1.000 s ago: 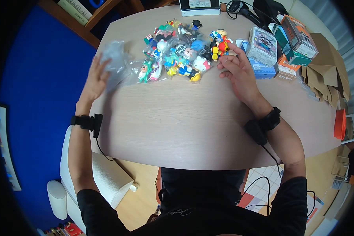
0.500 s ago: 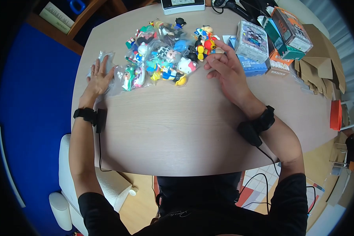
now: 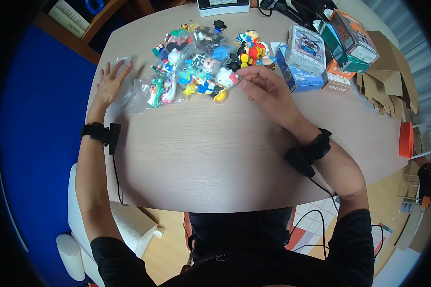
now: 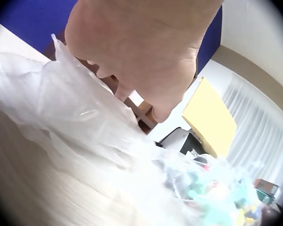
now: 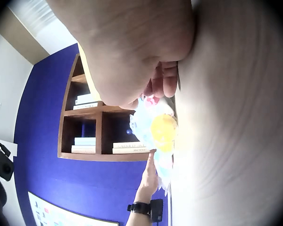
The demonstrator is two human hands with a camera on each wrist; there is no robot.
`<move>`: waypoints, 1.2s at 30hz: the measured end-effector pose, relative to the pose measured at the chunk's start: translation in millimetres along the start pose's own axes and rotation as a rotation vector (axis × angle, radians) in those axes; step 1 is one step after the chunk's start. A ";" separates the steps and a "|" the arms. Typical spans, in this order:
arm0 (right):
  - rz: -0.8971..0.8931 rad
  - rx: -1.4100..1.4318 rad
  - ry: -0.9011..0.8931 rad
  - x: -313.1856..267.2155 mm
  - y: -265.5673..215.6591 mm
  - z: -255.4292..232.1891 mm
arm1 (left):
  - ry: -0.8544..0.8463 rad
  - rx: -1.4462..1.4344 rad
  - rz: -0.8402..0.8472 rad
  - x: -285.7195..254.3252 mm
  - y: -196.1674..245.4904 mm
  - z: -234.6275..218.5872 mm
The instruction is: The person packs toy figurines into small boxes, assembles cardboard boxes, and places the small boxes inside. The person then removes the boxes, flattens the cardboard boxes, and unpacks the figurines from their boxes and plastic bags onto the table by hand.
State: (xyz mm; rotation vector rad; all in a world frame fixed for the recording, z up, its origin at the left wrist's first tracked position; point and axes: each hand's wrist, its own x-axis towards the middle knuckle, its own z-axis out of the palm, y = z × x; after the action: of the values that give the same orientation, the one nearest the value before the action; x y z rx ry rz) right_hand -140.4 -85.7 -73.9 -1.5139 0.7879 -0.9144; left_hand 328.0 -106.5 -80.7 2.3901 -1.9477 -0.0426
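My left hand (image 3: 109,87) has its fingers spread at the left of the table, beside and partly over a crumpled clear plastic bag (image 3: 125,98). In the left wrist view this bag (image 4: 85,113) lies below the palm. My right hand (image 3: 270,98) has loosely bent fingers, the fingertips right at a bagged white cat figure with a pink bow (image 3: 226,76). A heap of small toy figures in clear bags (image 3: 196,64) spreads between the hands. Several loose figures (image 3: 254,50) lie just beyond the right hand. The right wrist view shows a yellow piece (image 5: 164,133) near the fingers.
Right of the figures stand a clear-wrapped box (image 3: 306,50), a blue box (image 3: 301,79) and stacked boxes (image 3: 357,38). Folded brown cardboard (image 3: 392,81) lies at the right edge. A white device (image 3: 223,6) is at the back, a red-orange bin (image 3: 406,138) off the right side.
The left hand came down on the clear bag, then shifted slightly left and up with fingers spread. The right hand moved left and down from the loose figures to the bagged cat figure.
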 end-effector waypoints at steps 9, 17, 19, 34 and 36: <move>-0.125 -0.179 0.002 -2.4 4.8 2.6 | 0.030 -0.452 0.175 -88.5 131.5 -76.6; -0.100 -0.160 -0.048 -1.8 6.4 0.0 | -0.013 -0.157 0.156 -109.4 164.6 -45.9; -0.089 -0.138 -0.046 -1.4 8.5 -0.2 | -0.018 -0.233 0.139 -114.8 171.2 -56.2; 0.007 0.107 -0.181 -16.5 -21.1 11.7 | -0.571 -2.494 0.283 -136.7 224.2 -49.2; 0.126 0.237 -0.168 -15.9 -23.3 8.9 | -0.510 -2.458 0.292 -137.2 234.4 -45.8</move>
State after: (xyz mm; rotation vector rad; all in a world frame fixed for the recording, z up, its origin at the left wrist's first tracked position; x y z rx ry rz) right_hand -140.3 -64.6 -53.2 -1.2992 0.6227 -0.7483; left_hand 73.8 -18.0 -22.4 0.3123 -0.6216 -1.6994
